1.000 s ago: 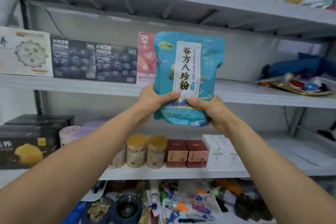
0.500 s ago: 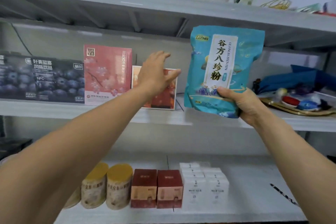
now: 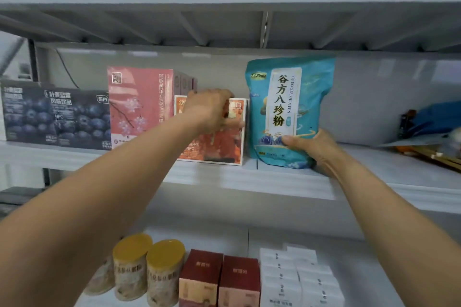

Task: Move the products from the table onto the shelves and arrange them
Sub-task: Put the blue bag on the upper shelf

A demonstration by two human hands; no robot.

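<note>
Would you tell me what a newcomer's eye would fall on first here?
The bright blue pouch stands out at the middle shelf, its lower part in the grip of the right hand. Just left of it, the left hand holds the top of an orange box beside a taller pink box.

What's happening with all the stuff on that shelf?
A person is stocking the shelf. Their right hand holds a blue pouch upright on it, just right of an orange box. Their left hand grips that orange box near its top; a pink box stands on its other side.
</note>
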